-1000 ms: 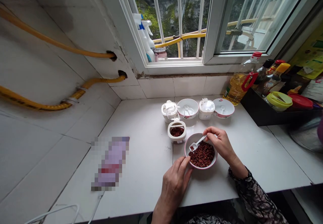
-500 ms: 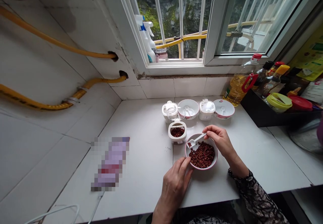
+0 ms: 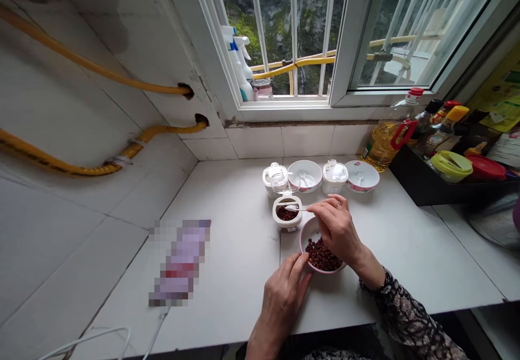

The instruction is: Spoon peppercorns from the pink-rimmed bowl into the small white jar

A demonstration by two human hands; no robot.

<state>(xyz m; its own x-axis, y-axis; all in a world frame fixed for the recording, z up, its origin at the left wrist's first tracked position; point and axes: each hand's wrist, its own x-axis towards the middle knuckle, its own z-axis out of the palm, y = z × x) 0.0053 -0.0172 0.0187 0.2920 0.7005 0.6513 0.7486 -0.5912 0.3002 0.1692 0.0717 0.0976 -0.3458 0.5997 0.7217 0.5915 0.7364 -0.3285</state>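
Observation:
My right hand [image 3: 339, 229] pinches a small white spoon [image 3: 299, 208], its head over the open mouth of a white seasoning jar [image 3: 287, 224]. Dark red grains like Sichuan peppercorns lie in the jar, whose clear lid is tipped up at the back. In front of it, a pink-rimmed bowl [image 3: 309, 232] contains more of the reddish-brown peppercorns [image 3: 322, 255]. The fingers of my left hand [image 3: 282, 295] grip the bowl's left rim. My right hand and wrist cover the bowl's upper right side.
Behind stand two lidded white jars [image 3: 335, 177] and two bowls [image 3: 363, 176] with small spoons in them. An oil bottle [image 3: 382, 141] and a black rack [image 3: 422, 184] of condiments are at right. A blurred purple object [image 3: 181, 262] and a white cable [image 3: 156, 332] lie left.
My right hand has moved left and away from me, carrying the spoon from above the bowl to the jar's mouth. My left hand stays on the bowl's rim.

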